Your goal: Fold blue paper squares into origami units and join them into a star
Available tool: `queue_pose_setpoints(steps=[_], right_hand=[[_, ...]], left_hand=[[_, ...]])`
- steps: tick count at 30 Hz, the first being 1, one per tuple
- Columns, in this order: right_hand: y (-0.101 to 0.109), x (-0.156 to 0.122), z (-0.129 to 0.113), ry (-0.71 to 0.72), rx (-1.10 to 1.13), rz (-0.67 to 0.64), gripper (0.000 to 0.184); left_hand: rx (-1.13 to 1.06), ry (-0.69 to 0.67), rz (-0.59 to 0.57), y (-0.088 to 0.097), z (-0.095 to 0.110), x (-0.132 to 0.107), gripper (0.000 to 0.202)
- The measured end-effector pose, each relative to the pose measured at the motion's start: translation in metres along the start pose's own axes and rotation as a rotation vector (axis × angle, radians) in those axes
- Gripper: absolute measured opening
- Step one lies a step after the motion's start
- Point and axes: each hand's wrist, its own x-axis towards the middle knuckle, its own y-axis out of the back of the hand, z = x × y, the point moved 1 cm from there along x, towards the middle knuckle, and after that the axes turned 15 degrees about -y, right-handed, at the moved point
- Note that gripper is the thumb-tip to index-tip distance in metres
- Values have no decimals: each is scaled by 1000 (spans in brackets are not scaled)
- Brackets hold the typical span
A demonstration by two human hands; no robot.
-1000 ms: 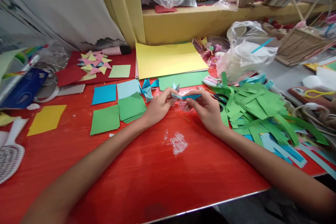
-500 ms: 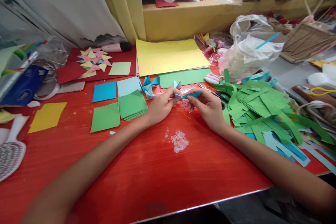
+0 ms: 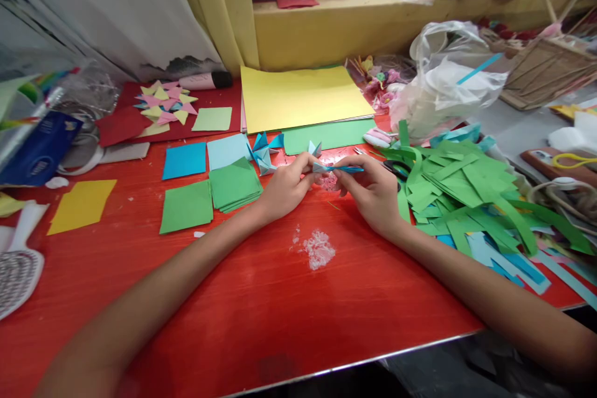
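Both hands meet over the red table (image 3: 261,305), pinching a small folded blue paper piece (image 3: 339,168) between them. My left hand (image 3: 284,188) grips its left end with closed fingers. My right hand (image 3: 373,189) holds its right end from above, fingers curled round it. Just left of the hands lie other folded blue paper shapes (image 3: 263,152). A stack of green paper squares (image 3: 234,185) sits beside my left wrist.
A heap of green and blue paper strips (image 3: 466,193) fills the right side, with scissors (image 3: 394,168) partly under it. Yellow sheets (image 3: 301,99), blue squares (image 3: 185,160), a yellow square (image 3: 81,205), a pink and yellow paper star (image 3: 163,106), a plastic bag (image 3: 450,84).
The hands have barely shifted; they keep working the blue paper piece, which now sits slightly higher and further right in view as the head moved a little.
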Motion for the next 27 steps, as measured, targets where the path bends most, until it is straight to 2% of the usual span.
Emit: queue_pose_setpoints(steps=[7,15,22,27], right_hand=[[1,-1,0,45,5,-23,8],[2,-1,-3,159,-52,-4,12],[1,0,-4,77,-55,-5,6],[1,2,-1,12,-12,-22,9]], left_hand=[[-22,3,1,0,1,0,4],[-11,-20,16,0,1,0,5],[35,-5,12,0,-2,0,5],[39,13,4,0,-2,-1,3]])
